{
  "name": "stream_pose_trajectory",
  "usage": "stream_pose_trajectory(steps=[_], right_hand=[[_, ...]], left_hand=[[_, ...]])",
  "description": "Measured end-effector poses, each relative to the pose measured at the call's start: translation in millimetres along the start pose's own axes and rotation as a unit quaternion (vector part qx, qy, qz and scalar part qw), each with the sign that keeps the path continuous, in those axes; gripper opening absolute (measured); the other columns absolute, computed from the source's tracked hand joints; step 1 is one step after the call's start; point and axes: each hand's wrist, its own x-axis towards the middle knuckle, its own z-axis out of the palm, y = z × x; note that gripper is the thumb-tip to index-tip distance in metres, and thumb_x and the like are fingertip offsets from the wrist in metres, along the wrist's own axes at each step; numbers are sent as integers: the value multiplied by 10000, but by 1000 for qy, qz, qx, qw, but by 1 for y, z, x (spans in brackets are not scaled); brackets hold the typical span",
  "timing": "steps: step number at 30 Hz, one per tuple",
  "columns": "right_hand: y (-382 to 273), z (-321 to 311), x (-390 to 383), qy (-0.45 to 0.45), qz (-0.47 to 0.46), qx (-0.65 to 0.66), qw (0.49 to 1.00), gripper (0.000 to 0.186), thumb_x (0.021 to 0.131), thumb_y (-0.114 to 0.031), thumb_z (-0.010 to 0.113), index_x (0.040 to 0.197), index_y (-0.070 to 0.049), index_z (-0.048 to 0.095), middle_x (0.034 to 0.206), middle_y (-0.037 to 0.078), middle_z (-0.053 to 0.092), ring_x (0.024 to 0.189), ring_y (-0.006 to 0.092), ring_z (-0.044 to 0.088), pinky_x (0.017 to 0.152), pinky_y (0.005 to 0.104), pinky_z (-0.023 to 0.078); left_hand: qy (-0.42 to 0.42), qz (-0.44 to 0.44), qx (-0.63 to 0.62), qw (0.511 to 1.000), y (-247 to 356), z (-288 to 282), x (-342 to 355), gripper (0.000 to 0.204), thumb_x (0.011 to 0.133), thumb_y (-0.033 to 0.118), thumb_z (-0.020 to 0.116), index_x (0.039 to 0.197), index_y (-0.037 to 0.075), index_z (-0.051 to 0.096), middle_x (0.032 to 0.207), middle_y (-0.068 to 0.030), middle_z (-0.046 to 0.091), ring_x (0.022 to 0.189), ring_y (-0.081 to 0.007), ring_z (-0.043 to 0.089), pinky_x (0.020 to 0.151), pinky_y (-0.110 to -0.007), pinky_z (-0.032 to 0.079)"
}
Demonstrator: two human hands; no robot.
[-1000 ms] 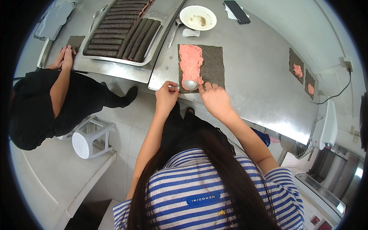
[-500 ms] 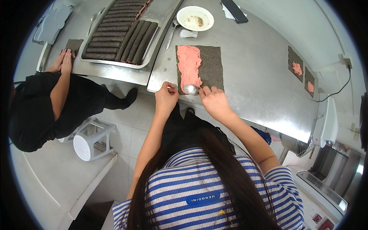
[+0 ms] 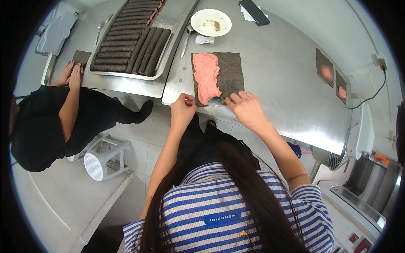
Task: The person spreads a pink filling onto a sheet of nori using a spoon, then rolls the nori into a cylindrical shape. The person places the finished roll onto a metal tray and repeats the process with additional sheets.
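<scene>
Right hand (image 3: pixel 248 110) with spoon (image 3: pixel 216 100) on pink-pasted seaweed sheet (image 3: pixel 230 76), left hand (image 3: pixel 183 110) at its corner

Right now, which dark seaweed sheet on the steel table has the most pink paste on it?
The large dark seaweed sheet by the right hand, its left half covered in pink paste. The two small seaweed sheets far right carry only small dabs.

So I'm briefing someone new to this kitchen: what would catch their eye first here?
The pink paste covering the left part of a dark seaweed sheet on the steel table, right ahead. The right hand holds a spoon at the sheet's near edge, and the left hand is at its near left corner. To the left, a tray packed with dark rolls.
</scene>
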Motion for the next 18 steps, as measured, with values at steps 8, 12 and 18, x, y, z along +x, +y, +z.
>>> stream_pose_trajectory(steps=[8, 12, 18], right_hand=[[20, -7, -1, -81, 123, 65, 987, 258, 752, -75, 547, 956, -121, 698, 802, 74, 603, 779, 259, 630, 662, 400, 501], [23, -16, 21, -57, 142, 113, 982, 279, 750, -53, 535, 963, -122, 701, 821, 97, 622, 795, 295, 646, 653, 433, 507], [11, 11, 60, -84, 98, 95, 987, 314, 742, -40, 536, 1003, -122, 691, 840, 101, 617, 801, 300, 636, 667, 432, 506]], left_hand=[[-4, 6, 13, 1000, -7, -1, 1, 228, 719, 71, 670, 933, 6, 627, 778, -104, 690, 670, -150, 668, 590, -282, 528], [1, 17, 0, 1000, -9, 1, 1, 228, 716, 71, 671, 931, 9, 629, 780, -101, 692, 674, -151, 669, 604, -278, 529], [-7, 5, -11, 1000, -8, 1, 2, 238, 721, 39, 673, 949, 9, 615, 783, -102, 695, 671, -145, 669, 581, -274, 524]])
